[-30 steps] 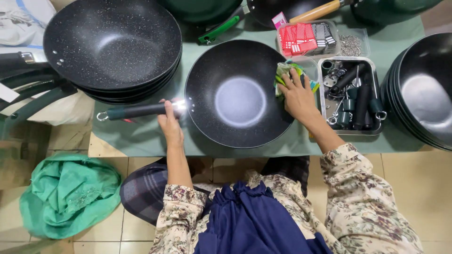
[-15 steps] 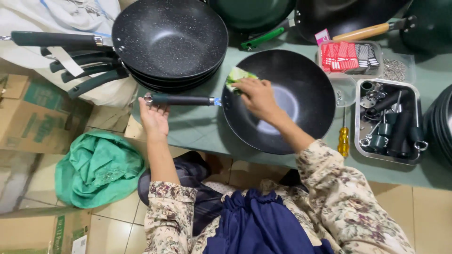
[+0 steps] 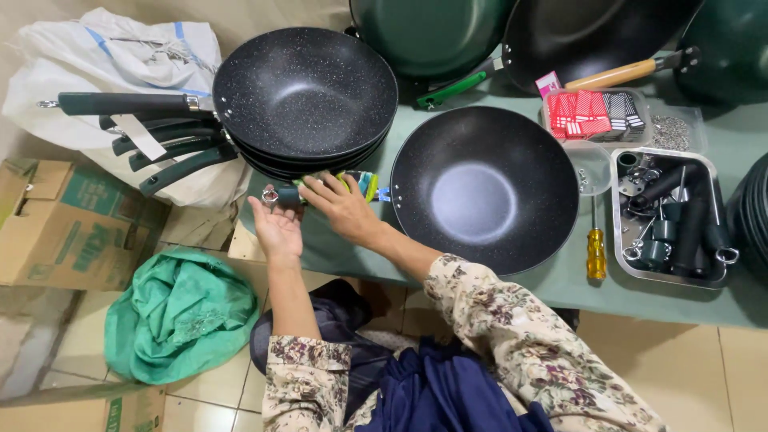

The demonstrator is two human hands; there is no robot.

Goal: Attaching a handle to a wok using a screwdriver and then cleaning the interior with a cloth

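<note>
**Both hands working at a wok handle by the surface edge**

Risk first. The single black wok (image 3: pixel 484 188) is lying on the green surface (image 3: pixel 688 300) with its handle (image 3: pixel 320 190) projecting past the near left edge, so the pan's weight is partly resting on the grip the hands are keeping. Judged from this position, a slackened hold could be letting the pan tip or slide toward the floor. The stack of speckled woks (image 3: pixel 304 96) is sitting just behind the hands, its handles fanning out to the left; a knock from the wrist could be shifting it. The yellow-handled screwdriver (image 3: pixel 596 252) is lying near the wok's right rim, close to the metal tray of parts (image 3: pixel 672 220), and could be rolling off if the pan is swung.

Fingers. The left hand (image 3: pixel 276 228) is turned palm up under the end of the handle, fingers curled loosely around its metal ring end, not fully closed. The right hand (image 3: pixel 344 206) is pressing down from above, fingers together and bent over a yellow-green cloth or pad (image 3: pixel 360 182) wrapped against the handle. How tightly that hand is clamping cannot be told, since the cloth is hiding the contact.

A green cloth heap (image 3: pixel 180 316) and a cardboard box (image 3: pixel 72 228) are lying on the floor below.
</note>
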